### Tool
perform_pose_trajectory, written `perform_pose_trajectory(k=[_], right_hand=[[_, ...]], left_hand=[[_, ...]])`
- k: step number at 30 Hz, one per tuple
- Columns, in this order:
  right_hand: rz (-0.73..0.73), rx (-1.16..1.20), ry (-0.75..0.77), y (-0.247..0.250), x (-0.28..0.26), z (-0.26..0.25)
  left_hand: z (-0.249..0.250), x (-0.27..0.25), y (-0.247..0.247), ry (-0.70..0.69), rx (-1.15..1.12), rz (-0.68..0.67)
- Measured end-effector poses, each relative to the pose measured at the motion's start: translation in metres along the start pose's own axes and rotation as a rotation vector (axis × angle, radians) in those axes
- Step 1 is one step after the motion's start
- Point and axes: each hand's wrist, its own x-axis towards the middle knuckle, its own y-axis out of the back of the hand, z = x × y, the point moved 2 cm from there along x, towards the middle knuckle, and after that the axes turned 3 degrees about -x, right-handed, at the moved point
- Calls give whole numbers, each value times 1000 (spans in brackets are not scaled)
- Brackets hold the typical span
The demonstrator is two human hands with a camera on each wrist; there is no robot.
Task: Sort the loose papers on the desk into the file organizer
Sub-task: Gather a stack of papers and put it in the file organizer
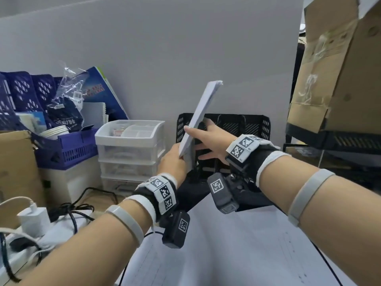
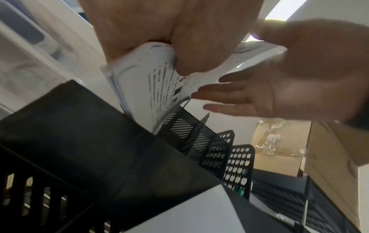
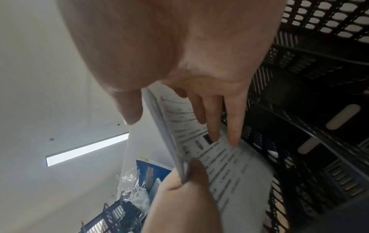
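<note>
A stack of white printed papers (image 1: 204, 104) stands tilted on edge in front of the black mesh file organizer (image 1: 253, 124). My left hand (image 1: 173, 162) grips the stack's lower corner, thumb against the printed face (image 2: 139, 82). My right hand (image 1: 208, 141) lies higher up with its fingers straight along the printed side (image 3: 229, 165) and its thumb at the near edge. The organizer's dividers (image 2: 239, 162) sit just below and behind the stack. A large white sheet (image 1: 226, 254) lies flat on the desk under my forearms.
A white drawer unit (image 1: 129, 141) stands left of the organizer, with a blue basket (image 1: 68, 147) of clutter beyond it. A cardboard box (image 1: 334, 69) sits on a black rack at the right. A power strip with cables (image 1: 35, 219) lies at the near left.
</note>
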Motion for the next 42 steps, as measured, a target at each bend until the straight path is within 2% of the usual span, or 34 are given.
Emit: perform_pose_trajectory(k=[4,8,12,16,19,22,24,28,31,35,36,38,40,42], right_hand=[[133,8,-39,2,20,-5],[210,-2,12,0,29,-16],[216,-34,107,-2,38,-22],[210,-277,-39,-1,54,-1],[225,-384,-63,-3,57,14],[301,-350,106,-9,58,14],[270,-324,159,-17,56,14],[51,-480,46,-38,49,34],[27,-574,71,-42,32,44],[48,-537,70,-25,-11,51],[33,-555,37,-18,-24,56],[-41,-641,-77,-7,-57,70],[-127,-792,-197,2,-88,91],[-115,-948,-280,8,-116,110]], left_hand=[[-1,0,-8,-110,45,-24],[0,11,-8,-147,-13,-52],[-5,23,-13,-110,40,-117],[-17,27,-20,-63,145,-310],[-23,24,-21,-77,169,-346],[-24,23,-19,-76,138,-271],[-24,22,-16,-50,126,-230],[-31,19,-8,-8,54,-207],[-43,11,4,66,-137,-92],[-54,-21,25,110,-278,31],[-56,-32,30,131,-287,10],[-64,-59,37,195,-224,-130],[-75,-82,40,244,-29,-280],[-84,-104,38,292,172,-391]])
